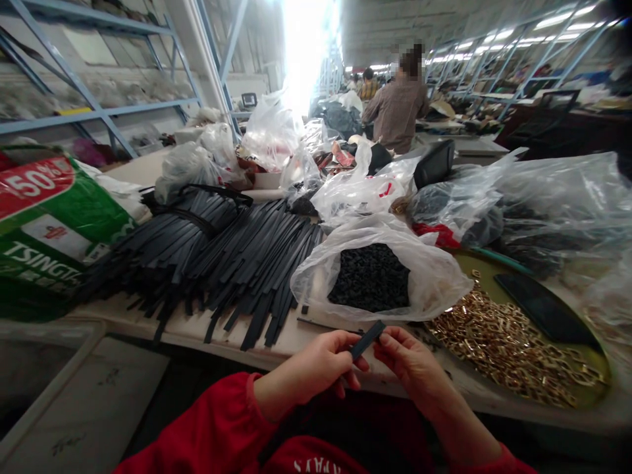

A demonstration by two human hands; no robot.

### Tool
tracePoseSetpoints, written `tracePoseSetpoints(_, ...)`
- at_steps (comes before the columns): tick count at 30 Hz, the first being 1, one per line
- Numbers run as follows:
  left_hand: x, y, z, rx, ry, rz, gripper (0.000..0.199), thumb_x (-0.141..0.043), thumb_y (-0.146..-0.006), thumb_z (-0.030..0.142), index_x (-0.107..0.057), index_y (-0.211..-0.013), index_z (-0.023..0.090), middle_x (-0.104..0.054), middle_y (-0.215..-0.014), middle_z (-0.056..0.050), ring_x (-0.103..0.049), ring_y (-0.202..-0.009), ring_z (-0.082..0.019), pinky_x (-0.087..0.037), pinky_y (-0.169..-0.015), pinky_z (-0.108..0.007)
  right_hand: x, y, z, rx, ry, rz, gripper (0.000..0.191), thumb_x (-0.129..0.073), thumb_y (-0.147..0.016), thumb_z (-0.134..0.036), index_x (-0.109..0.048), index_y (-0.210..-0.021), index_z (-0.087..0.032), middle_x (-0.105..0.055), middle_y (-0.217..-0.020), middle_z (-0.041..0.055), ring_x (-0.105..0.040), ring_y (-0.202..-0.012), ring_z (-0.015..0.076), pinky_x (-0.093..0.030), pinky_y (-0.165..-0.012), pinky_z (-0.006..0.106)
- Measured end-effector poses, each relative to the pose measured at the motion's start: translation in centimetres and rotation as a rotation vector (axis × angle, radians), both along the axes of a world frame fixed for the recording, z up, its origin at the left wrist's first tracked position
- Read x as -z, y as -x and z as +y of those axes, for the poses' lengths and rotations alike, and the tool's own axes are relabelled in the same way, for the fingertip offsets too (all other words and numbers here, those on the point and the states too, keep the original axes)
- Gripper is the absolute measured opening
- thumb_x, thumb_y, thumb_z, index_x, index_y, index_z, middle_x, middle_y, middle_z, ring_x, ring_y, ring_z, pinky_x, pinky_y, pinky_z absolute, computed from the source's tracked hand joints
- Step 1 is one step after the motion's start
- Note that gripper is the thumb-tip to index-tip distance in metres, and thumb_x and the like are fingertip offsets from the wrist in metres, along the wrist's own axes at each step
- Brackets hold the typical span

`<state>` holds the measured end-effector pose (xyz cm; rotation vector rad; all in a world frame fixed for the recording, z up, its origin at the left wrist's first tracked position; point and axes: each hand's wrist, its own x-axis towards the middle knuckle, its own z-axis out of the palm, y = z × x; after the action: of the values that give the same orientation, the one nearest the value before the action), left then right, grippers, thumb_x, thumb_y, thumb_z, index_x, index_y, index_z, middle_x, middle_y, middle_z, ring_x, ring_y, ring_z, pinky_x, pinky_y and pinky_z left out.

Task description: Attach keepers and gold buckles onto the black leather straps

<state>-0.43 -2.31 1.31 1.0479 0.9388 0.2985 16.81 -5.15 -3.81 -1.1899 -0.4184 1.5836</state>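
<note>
A short dark strip (366, 341) is pinched between my two hands, just in front of the table edge. My left hand (336, 362) grips its lower end between thumb and fingers. The fingertips of my right hand (402, 355) are closed on its upper end. Just beyond them sits an open clear plastic bag (309, 283) of small black pieces (370, 276). Many long dark strips (266, 263) lie in a loose pile to the left, and a tie goes round part of them. On the right, gold-coloured metal buckles (513, 349) fill much of a yellowish tray (600, 378).
A dark phone-like slab (546, 308) lies in the tray. A green and red bag (54, 230) stands at the left. Plastic bags (370, 184) crowd the back of the table (192, 332). A person (399, 108) stands beyond, facing away. Blue shelving (103, 112) rises at the left.
</note>
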Motion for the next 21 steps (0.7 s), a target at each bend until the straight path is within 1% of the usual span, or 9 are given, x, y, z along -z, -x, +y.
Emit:
tracePoseSetpoints(4,0.2,0.1,-0.2,-0.029,0.154,-0.093,0.050,-0.043,-0.059,0.006,-0.054,-0.107,0.014,-0.059,-0.087,-0.004,-0.055,-0.054,-0.006,-0.043,-0.040,-0.013,0.4,0.3,-0.6,0.063,0.065,0.099,0.020,-0.077,-0.056,-0.025,-0.063,-0.069,-0.018,-0.065,-0.069,-0.0029,-0.060,-0.066,0.0084,-0.052,-0.064,0.018)
tracePoseSetpoints(6,0.2,0.2,-0.2,-0.046,0.222,-0.143,0.050,-0.045,-0.059,0.006,-0.055,-0.107,0.014,-0.060,-0.090,-0.006,-0.057,-0.058,-0.007,-0.045,-0.042,-0.013,0.5,0.3,-0.7,0.103,0.106,0.150,0.021,-0.078,-0.055,-0.025,-0.064,-0.070,-0.019,-0.066,-0.070,-0.0030,-0.061,-0.065,0.0089,-0.052,-0.061,0.018)
tracePoseSetpoints(9,0.2,0.3,-0.1,-0.052,0.300,-0.185,0.049,-0.046,-0.059,0.005,-0.057,-0.105,0.015,-0.061,-0.093,-0.007,-0.059,-0.061,-0.008,-0.046,-0.044,-0.013,0.6,0.3,-0.8,0.128,0.131,0.180,0.021,-0.077,-0.055,-0.026,-0.064,-0.071,-0.019,-0.064,-0.066,-0.0044,-0.058,-0.058,0.0071,-0.050,-0.052,0.016)
tracePoseSetpoints(11,0.4,0.3,0.0,-0.056,0.337,-0.195,0.049,-0.046,-0.058,0.004,-0.058,-0.104,0.014,-0.061,-0.093,-0.007,-0.059,-0.062,-0.008,-0.047,-0.044,-0.013,0.6,0.4,-0.8,0.132,0.129,0.192,0.020,-0.077,-0.056,-0.025,-0.064,-0.070,-0.019,-0.063,-0.063,-0.0048,-0.056,-0.054,0.0062,-0.049,-0.050,0.015)
tracePoseSetpoints(17,1.5,0.5,0.0,-0.059,0.428,-0.262,0.047,-0.047,-0.058,0.004,-0.060,-0.103,0.014,-0.061,-0.100,-0.009,-0.061,-0.069,-0.011,-0.051,-0.050,-0.017,0.6,0.6,-0.9,0.197,0.196,0.231,0.019,-0.078,-0.054,-0.019,-0.064,-0.067,-0.018,-0.065,-0.064,-0.0043,-0.060,-0.055,0.0066,-0.053,-0.055,0.015)
tracePoseSetpoints(21,1.4,0.7,0.0,-0.068,0.482,-0.292,0.044,-0.048,-0.061,0.006,-0.060,-0.103,0.013,-0.061,-0.102,-0.010,-0.061,-0.073,-0.012,-0.051,-0.055,-0.019,0.9,0.7,-1.0,0.203,0.187,0.263,0.018,-0.077,-0.056,-0.017,-0.065,-0.069,-0.017,-0.067,-0.067,-0.0035,-0.062,-0.057,0.0064,-0.054,-0.057,0.013)
